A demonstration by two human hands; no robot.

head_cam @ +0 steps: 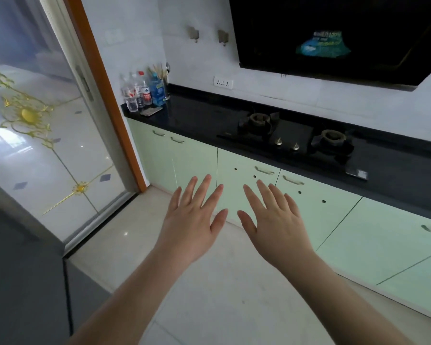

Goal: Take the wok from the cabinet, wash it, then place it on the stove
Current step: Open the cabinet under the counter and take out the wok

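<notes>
Wok: nowhere in sight, presumably behind the shut pale-green cabinet doors at 12 o'clock | left hand and right hand both spread flat, holding nothing | stove at 1 o'clock, burners bare | risk: picking the wrong door, since several look alike.

countertop: glossy black stone
cabinet doors: smooth pale-green gloss, metal handles
floor: polished tile
far-left bottles: clear plastic
hood: glossy black
</notes>
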